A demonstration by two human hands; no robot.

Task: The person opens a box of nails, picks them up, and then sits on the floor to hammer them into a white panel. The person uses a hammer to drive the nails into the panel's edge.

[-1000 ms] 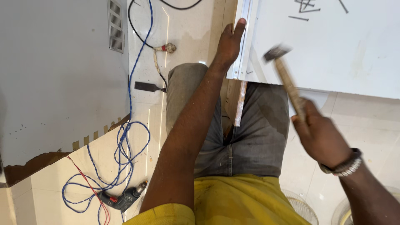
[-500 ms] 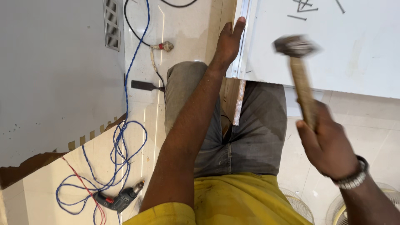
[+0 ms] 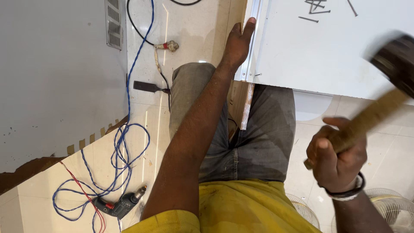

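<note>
A hammer point(image 3: 388, 77) is gripped in the closed right hand point(image 3: 336, 157), raised; the white panel point(image 3: 319, 51) is steadied by the flat left hand point(image 3: 238, 43). One nail point(image 3: 258, 74) stands undriven.

No packages, labels, signs or screens here

From my remote seat I find none on the floor, the boards or anywhere around my hands.

Single head view, looking steeply down over lap, close to white panel point(image 3: 327, 56), floor point(image 3: 189, 26).
</note>
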